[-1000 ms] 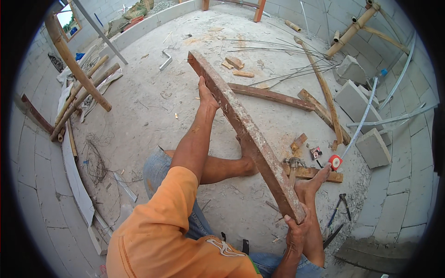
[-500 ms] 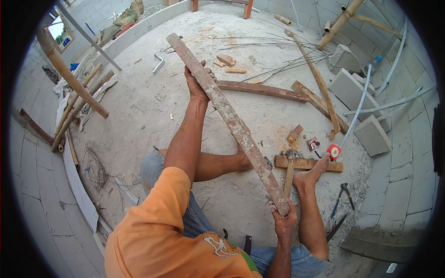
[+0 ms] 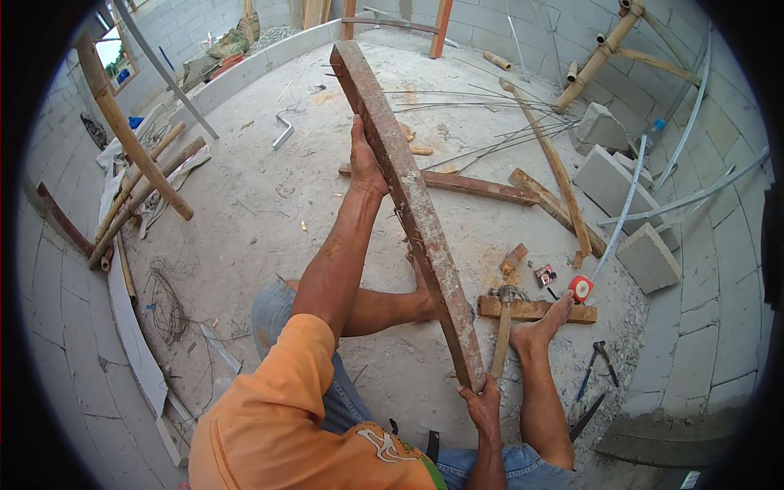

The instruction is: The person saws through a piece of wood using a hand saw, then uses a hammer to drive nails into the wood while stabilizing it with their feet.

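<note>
A long, rough reddish-brown wooden beam [image 3: 416,220], flecked pale, runs diagonally across the view in my hands. My left hand [image 3: 366,163] is closed on its upper part, fingers partly behind it. My right hand [image 3: 482,404] grips the lower end. Beside my right foot a claw hammer [image 3: 504,322] rests across a short wood block [image 3: 547,310]. A red tape measure [image 3: 581,288] with its blade pulled out lies by my toes, next to a small packet [image 3: 545,275]. Pliers or cutters [image 3: 605,359] lie right of my right leg.
More beams [image 3: 478,186], thin rods [image 3: 482,106], concrete blocks [image 3: 645,257] and metal strips [image 3: 686,200] lie ahead and right, near a block wall [image 3: 702,343]. Bamboo poles [image 3: 163,163], boards and tangled wire [image 3: 167,310] are along the left. A wooden frame [image 3: 439,33] stands at the back.
The beam has turned in my hands, first showing its flecked face more, and now tilts more steeply. Its far end has risen in view; my right hand has moved left and slightly down.
</note>
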Available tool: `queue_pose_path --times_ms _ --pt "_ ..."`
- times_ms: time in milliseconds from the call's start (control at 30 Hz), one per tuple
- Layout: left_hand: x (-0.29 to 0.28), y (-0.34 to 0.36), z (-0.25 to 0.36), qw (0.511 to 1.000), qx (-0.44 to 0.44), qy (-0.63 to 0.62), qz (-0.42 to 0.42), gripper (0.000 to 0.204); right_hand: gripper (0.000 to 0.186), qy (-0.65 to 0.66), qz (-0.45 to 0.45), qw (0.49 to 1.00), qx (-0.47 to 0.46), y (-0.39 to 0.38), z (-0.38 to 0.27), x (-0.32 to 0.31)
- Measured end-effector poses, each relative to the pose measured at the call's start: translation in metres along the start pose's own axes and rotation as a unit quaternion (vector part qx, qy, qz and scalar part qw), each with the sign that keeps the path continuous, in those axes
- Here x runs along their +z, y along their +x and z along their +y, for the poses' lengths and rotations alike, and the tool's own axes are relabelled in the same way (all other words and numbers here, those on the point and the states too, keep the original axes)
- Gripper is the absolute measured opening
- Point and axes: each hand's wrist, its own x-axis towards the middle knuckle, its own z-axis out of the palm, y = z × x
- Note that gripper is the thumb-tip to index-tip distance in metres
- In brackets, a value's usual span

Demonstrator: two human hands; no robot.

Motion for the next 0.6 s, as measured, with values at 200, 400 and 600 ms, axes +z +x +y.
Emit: queue_pose_path --times_ms 200,400,600 --pt "0.033 0.005 0.032 0.997 0.046 -0.013 -0.064 0.062 0.074 -0.004 0.003 1.0 -0.02 0.011 0.006 0.007" --pt "0.123 0.021 0.099 0.984 0.16 -0.002 -0.077 0.059 0.087 0.077 0.122 0.989 -0.039 0.002 0.016 -0.002" --pt "0.183 0.055 0.173 0.951 0.288 0.029 -0.109 0.066 0.082 0.0 0.155 0.988 -0.023 0.013 0.034 -0.016"
